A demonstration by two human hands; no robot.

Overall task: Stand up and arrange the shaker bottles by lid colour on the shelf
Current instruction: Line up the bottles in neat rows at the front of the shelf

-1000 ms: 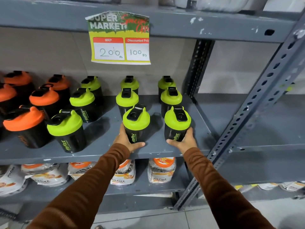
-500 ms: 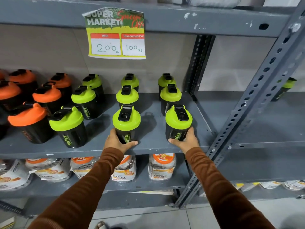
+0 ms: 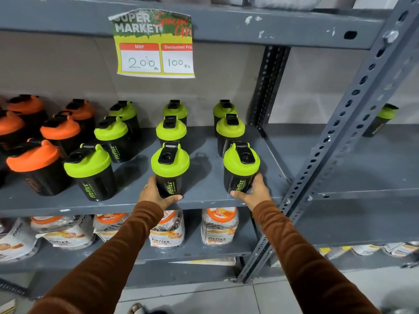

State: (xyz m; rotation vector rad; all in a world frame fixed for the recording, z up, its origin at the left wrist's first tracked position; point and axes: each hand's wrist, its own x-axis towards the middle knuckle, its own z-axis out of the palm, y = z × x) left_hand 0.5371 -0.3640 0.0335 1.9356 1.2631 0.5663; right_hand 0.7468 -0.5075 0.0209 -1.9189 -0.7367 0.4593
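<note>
The left hand (image 3: 156, 196) clasps a green-lidded bottle (image 3: 170, 169) at its 1 o'clock; the right hand (image 3: 255, 193) clasps another bottle (image 3: 240, 167) at its 11 o'clock. Both stand upright at the front of the shelf (image 3: 204, 200).

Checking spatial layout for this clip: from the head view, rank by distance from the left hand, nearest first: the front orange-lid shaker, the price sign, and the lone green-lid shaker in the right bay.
From the left hand:
1. Front orange-lid shaker, to its left on the same shelf.
2. Price sign, hanging from the shelf above.
3. Lone green-lid shaker, far right, behind the upright in the next bay.
</note>
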